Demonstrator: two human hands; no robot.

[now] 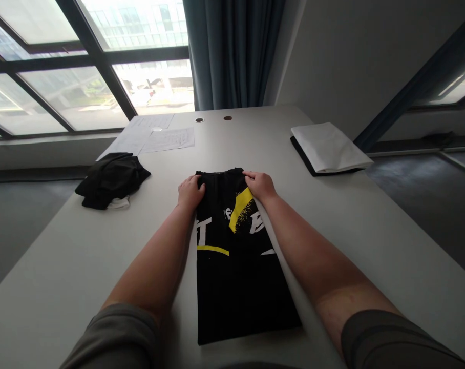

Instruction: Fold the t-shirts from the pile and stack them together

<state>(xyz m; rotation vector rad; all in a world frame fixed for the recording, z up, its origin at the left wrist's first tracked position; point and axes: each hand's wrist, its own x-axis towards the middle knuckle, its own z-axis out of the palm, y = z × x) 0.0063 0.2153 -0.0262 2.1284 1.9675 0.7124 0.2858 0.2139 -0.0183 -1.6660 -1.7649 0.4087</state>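
A black T-shirt with white letters and yellow marks lies folded into a long narrow strip on the white table, running away from me. My left hand grips its far left corner with curled fingers. My right hand pinches the far right corner, fingers closed on the cloth. Both forearms stretch along the strip's sides.
A crumpled black garment lies to the left. A folded stack, white on top of black, sits at the right. Paper sheets lie at the far left by the window. Two small round holes mark the table's far end.
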